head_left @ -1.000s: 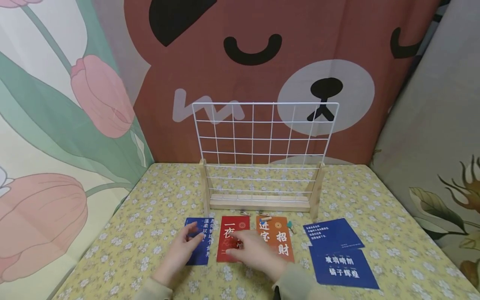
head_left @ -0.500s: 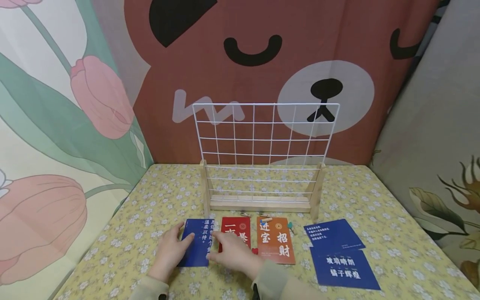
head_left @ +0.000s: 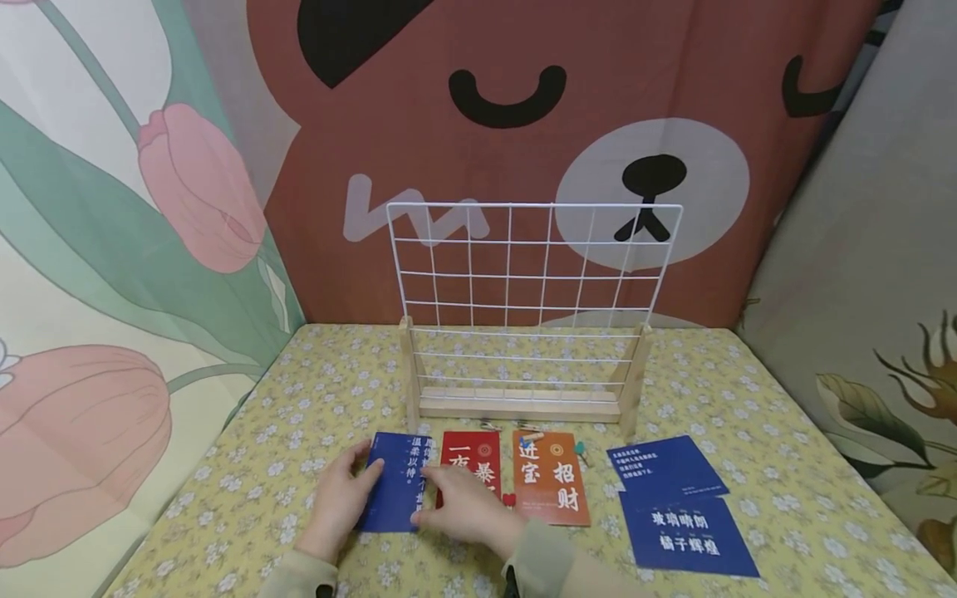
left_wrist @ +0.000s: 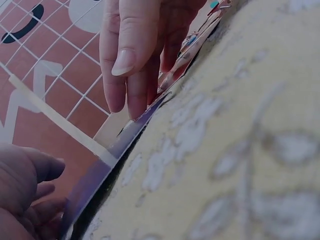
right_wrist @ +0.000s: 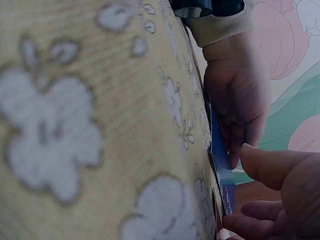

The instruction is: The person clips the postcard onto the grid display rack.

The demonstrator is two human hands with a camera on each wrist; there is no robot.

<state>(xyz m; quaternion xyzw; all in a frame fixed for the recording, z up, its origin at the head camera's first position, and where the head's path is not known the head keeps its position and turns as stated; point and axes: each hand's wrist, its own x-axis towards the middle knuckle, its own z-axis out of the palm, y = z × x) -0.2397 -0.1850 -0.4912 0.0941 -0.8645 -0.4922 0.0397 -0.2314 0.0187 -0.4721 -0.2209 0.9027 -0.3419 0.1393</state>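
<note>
A blue card [head_left: 390, 502] with white writing lies on the flowered cloth in the head view. My left hand [head_left: 332, 498] is at its left edge, fingertips at the border and thumb over the card. At the opposite edge, my right hand [head_left: 471, 511] touches the card with its fingers and covers part of a red card [head_left: 473, 448]. The left wrist view shows the left thumb raised off the blue card [left_wrist: 90, 192], which is seen nearly edge-on. To the right lies an orange card [head_left: 549, 494] with white writing.
A white wire grid [head_left: 508, 277] on a wooden stand [head_left: 516, 407] stands behind the cards. Small clips lie around the card tops, one with a teal piece [head_left: 581, 449]. Further right, a blue card [head_left: 665, 467] overlaps another blue card [head_left: 688, 544].
Both hands have come to the blue card's two sides; the right hand moved left from over the red and orange cards. The blue card has shifted slightly right in the last half second.
</note>
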